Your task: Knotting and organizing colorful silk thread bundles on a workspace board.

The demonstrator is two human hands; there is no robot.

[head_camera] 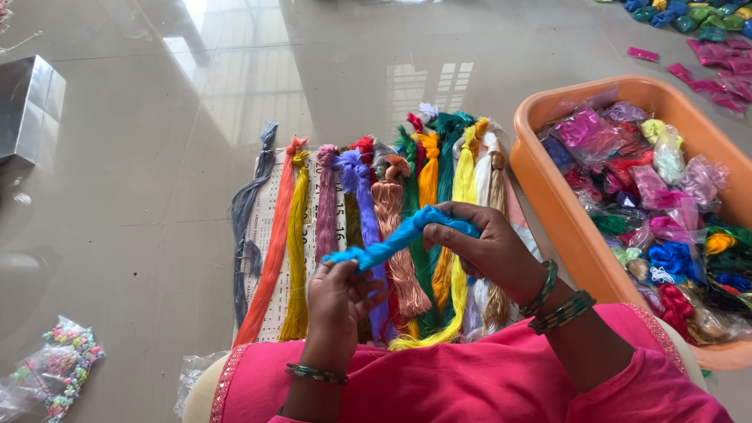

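Two hands work one bright blue skein of thread (399,239), stretched between them above the lap. The left hand (337,294) pinches the skein's lower end at about seven o'clock, fingers curled shut around it; the right hand (489,251) grips the upper end at about three o'clock, fist closed, so that end is hidden inside the palm. Both wrists carry green bangles.

Under the hands, a row of coloured thread hanks (376,227) lies side by side on a printed sheet (266,211) on the shiny floor (141,196); their lower ends are covered by the hands and the pink sleeves, and the print on the sheet is mostly covered too.

At three o'clock an orange tub (548,196) holds packets of thread in clear wrappers; its near corner is cut off by the frame edge. At one o'clock, far off, more packets lie loose, partly out of view. At nine o'clock a shiny metal box (27,106) is cropped by the edge. At seven o'clock lies a clear bag of small beads (59,368), hard to make out.
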